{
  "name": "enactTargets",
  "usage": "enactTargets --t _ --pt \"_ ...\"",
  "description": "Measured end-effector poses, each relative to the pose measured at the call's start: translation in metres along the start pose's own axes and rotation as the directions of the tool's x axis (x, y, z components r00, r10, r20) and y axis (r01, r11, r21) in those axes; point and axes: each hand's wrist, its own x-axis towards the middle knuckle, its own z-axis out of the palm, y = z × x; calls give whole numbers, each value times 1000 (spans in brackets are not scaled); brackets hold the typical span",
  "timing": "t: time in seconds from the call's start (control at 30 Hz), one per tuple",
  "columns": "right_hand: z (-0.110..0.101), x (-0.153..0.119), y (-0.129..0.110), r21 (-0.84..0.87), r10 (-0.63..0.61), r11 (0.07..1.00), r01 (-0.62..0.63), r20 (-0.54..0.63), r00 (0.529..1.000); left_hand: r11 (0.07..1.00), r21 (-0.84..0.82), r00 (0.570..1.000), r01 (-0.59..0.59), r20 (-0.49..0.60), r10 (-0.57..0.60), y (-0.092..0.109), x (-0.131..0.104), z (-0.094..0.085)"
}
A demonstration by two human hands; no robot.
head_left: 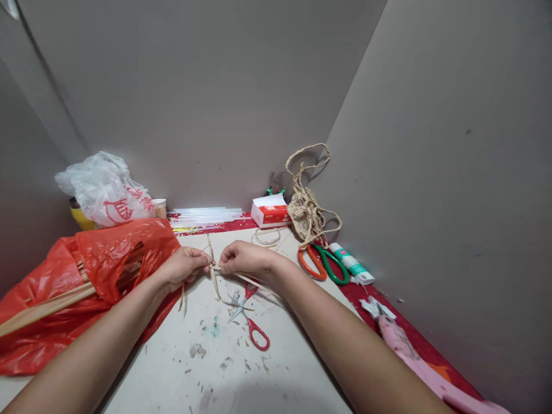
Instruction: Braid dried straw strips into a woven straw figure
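Pale straw strips [214, 282] cross between my two hands above the board. My left hand [186, 265] pinches them between thumb and fingertips. Just to its right, my right hand [241, 259] is closed on the strips too, and long ends trail from it toward the lower right. One thin strip curls down over red-handled scissors [257, 335], which lie open on the board below my hands. Short loose ends hang under my left hand. How the strips cross at the fingertips is too small to make out.
On the left, a red plastic bag [56, 270] holds more strips, with a white plastic bag [107, 190] behind. White sticks [207, 215], a red box [269, 211], coiled rope [308, 213], green-and-orange-handled scissors [332, 264] and a tube [351, 263] line the back and right.
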Motion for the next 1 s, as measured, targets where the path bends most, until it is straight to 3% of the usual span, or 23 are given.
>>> enactTargets --t 0.3,0.53,0.8,1.0 --pt "-1 -14 -13 168 36 984 -58 130 991 998 -58 997 12 72 -8 1 -2 -3" --pt "-4 -10 -15 -182 -50 982 41 -44 998 996 -84 995 14 97 -5 -4 3 -6" --pt "-1 -7 -13 -299 -182 944 140 -115 977 996 -81 993 23 115 -14 -5 4 -6" --pt "-2 -6 -11 -353 -199 925 141 -135 971 996 -83 991 32 129 -21 -4 3 -6"
